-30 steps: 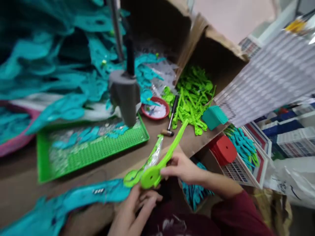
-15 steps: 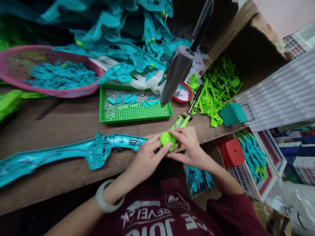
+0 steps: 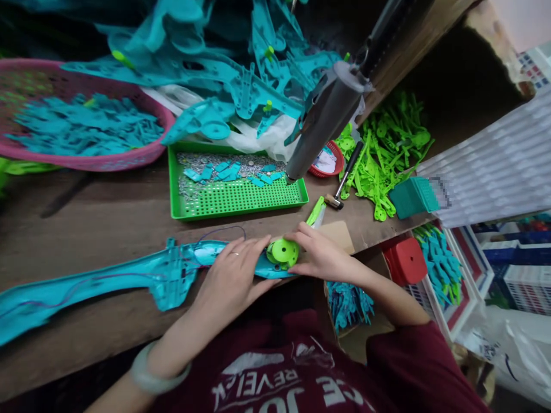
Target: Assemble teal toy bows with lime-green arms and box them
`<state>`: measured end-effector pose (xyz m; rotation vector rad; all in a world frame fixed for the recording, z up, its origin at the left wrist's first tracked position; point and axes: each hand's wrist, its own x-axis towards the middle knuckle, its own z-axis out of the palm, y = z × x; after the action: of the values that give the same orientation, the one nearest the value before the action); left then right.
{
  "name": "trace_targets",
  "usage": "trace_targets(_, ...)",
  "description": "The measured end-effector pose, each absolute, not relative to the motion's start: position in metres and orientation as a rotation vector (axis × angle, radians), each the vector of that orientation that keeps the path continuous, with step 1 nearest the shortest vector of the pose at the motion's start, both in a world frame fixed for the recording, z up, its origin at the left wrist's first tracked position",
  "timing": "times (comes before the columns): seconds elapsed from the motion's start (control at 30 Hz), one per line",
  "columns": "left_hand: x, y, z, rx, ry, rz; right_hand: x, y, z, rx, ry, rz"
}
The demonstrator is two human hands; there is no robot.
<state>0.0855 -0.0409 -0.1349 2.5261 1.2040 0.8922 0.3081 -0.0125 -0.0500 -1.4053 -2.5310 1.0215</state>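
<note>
A long blue plastic toy shell (image 3: 107,273), open side up with thin wires along it, lies across the bench. My left hand (image 3: 235,267) grips its right part, fingers over the far edge and thumb along the near edge. A round lime-green plastic piece (image 3: 284,250) with a dark centre hole sits at the shell's right end. My right hand (image 3: 321,252) holds this piece from the right between thumb and fingers. The part of the shell under my left palm is hidden.
Behind the shell stands a green tray (image 3: 241,198) of screws and small blue parts. An electric screwdriver (image 3: 325,120) hangs over it. A hammer (image 3: 344,178) lies near lime-green parts (image 3: 387,155). A pink basket (image 3: 129,160) of blue pieces is at left.
The green round piece has gone from between both hands down to the shell's right end. My left hand has moved left off it onto the shell.
</note>
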Motion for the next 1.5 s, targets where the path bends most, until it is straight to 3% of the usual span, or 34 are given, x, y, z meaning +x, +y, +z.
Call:
trace_targets(0.77, 0.090, -0.035, -0.120, 2.747, 1.055, 0.837, 0.306, -0.014, -0.066, -1.342, -2.711, 0.869)
trace_targets(0.87, 0.089, -0.034, -0.117, 2.775, 1.026, 0.826, 0.321, -0.013, -0.068, -1.318, -2.494, 0.907)
trace_targets(1.0, 0.088, -0.035, -0.117, 2.811, 1.007, 0.823, 0.352, 0.005, -0.079, -1.698, -1.679, 0.814)
trace_targets(1.13, 0.087, -0.037, -0.122, 2.845, 0.988, 0.887, 0.365, 0.022, -0.092, -1.656, -1.048, 1.227)
trace_targets(1.3, 0.083, -0.037, -0.126, 2.848, 0.936, 0.936, 0.361, 0.024, -0.096, -1.421, -0.816, 1.584)
trace_targets(1.5, 0.096, -0.033, -0.100, 2.630, 0.966, 0.804, 0.361, 0.022, -0.100, -1.319, -0.778, 1.570)
